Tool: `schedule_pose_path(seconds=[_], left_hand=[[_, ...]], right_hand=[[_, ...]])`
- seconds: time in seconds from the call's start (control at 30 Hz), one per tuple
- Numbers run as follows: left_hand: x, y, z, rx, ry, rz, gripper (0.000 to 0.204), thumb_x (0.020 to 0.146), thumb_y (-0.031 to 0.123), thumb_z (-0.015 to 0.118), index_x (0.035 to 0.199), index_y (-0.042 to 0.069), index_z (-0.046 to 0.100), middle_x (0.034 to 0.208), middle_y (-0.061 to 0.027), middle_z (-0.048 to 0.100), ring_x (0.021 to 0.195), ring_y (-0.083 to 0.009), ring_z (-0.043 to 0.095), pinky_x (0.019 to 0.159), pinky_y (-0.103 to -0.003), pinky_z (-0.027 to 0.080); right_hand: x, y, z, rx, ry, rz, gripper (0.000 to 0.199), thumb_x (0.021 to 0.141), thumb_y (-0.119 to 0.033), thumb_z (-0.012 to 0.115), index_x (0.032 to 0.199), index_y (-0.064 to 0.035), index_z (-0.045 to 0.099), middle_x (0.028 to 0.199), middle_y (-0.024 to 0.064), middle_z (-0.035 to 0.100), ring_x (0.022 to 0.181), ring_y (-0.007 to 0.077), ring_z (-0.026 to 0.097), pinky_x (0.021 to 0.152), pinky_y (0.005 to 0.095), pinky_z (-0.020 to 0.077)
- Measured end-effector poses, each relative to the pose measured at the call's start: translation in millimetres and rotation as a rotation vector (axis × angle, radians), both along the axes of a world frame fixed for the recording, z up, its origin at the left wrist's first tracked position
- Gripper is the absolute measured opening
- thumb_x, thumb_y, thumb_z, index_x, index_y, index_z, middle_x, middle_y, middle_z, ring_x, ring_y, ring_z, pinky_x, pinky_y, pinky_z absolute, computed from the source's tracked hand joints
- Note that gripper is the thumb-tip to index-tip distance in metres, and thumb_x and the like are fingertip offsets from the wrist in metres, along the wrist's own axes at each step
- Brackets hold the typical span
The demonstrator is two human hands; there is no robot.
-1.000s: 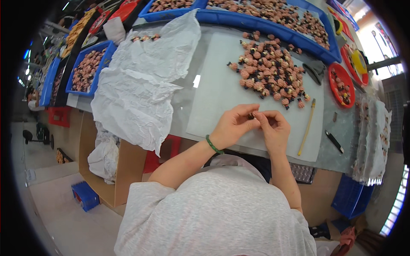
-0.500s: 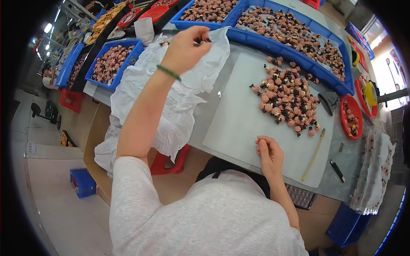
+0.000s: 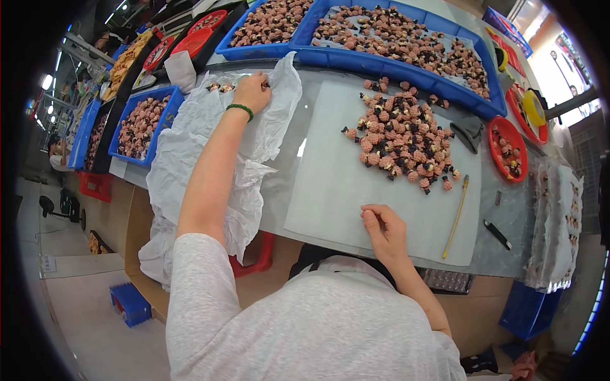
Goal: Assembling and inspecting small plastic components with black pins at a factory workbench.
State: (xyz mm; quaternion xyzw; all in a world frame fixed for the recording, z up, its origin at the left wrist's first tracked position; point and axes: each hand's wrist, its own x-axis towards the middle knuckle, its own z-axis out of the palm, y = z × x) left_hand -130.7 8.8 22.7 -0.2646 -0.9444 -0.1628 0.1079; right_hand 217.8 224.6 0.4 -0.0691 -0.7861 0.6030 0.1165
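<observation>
At the far left of the table, my left hand [image 3: 253, 93] reaches over crumpled white paper [image 3: 216, 136]. Its fingers are closed around a small pink-and-dark figurine, of which only a bit shows past the fingertips. Beside it on the paper lie several more figurines [image 3: 221, 87]. My right hand [image 3: 386, 233] rests low over the near edge of a flat white sheet [image 3: 324, 178], thumb and fingers curled together. Whatever it holds, if anything, is hidden. Ahead of it, a loose pile of pink, cream and black figurines [image 3: 406, 133] covers part of the sheet.
Blue trays of figurines stand at the back [image 3: 397, 66] and left [image 3: 168, 117]. To the right are a thin yellow stick [image 3: 456, 216], a black-handled tool [image 3: 497, 234], a dark grey cloth-like piece [image 3: 468, 132], a red dish [image 3: 508, 149] and stacked clear trays [image 3: 556, 228].
My left hand has come down from above the paper to beside the figurines there. My right hand keeps nearly the same pose by the sheet's near edge. The whole view has shifted slightly.
</observation>
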Motion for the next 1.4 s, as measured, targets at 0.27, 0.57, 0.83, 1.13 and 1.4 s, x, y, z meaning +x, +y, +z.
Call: schedule_pose_path(seconds=[0.27, 0.57, 0.83, 1.13, 1.4], left_hand=[[-4, -1, -40, -0.34, 0.129, 0.209, 0.053, 0.088, 0.043, 0.037, 0.128, 0.008, 0.037, 0.133, -0.0135, 0.035, 0.124, -0.034, 0.029, 0.096, -0.055, 0.027], [23, 13, 23, -0.097, 0.215, 0.155, 0.059, 0.089, 0.046, 0.037, 0.134, 0.01, 0.026, 0.141, -0.0144, 0.022, 0.129, -0.0313, 0.022, 0.095, -0.062, 0.019], [263, 75, 147, -0.079, 0.036, -0.639, 0.047, 0.079, 0.024, 0.06, 0.12, 0.003, 0.048, 0.118, -0.0143, 0.051, 0.114, -0.034, 0.043, 0.096, -0.047, 0.029], [278, 116, 17, 1.083, -1.128, -0.183, 0.018, 0.084, 0.015, 0.059, 0.097, 0.002, 0.06, 0.083, -0.0039, 0.06, 0.07, -0.0096, 0.054, 0.061, -0.023, 0.045], [270, 123, -1, 1.157, -1.257, -0.248, 0.024, 0.085, 0.014, 0.057, 0.103, -0.002, 0.055, 0.093, -0.0051, 0.059, 0.081, -0.0095, 0.056, 0.071, -0.023, 0.047]], right_hand=[[-2, 3, 4, 0.057, 0.021, -0.029, 0.013, 0.085, -0.01, 0.056, 0.092, 0.0001, 0.059, 0.078, 0.0061, 0.06, 0.067, 0.0095, 0.054, 0.06, 0.0215, 0.0434], [-2, 26, 12, 0.01, 0.077, -0.043, 0.014, 0.079, -0.009, 0.061, 0.091, -0.0011, 0.06, 0.082, 0.0079, 0.06, 0.068, 0.0139, 0.057, 0.058, 0.0246, 0.0455], [-3, 91, -1, 0.76, 0.087, -0.46, 0.021, 0.075, -0.006, 0.064, 0.094, -0.0024, 0.058, 0.081, 0.007, 0.06, 0.075, 0.0154, 0.057, 0.061, 0.0241, 0.046], [8, 48, 27, -1.066, -0.153, -0.019, 0.023, 0.088, -0.016, 0.052, 0.098, 0.0036, 0.057, 0.081, 0.0072, 0.06, 0.07, 0.0138, 0.057, 0.061, 0.0233, 0.0475], [12, 26, 12, -0.394, 0.142, -0.193, 0.022, 0.083, -0.004, 0.058, 0.103, 0.0043, 0.056, 0.088, 0.0089, 0.059, 0.081, 0.0139, 0.058, 0.069, 0.0249, 0.0501]])
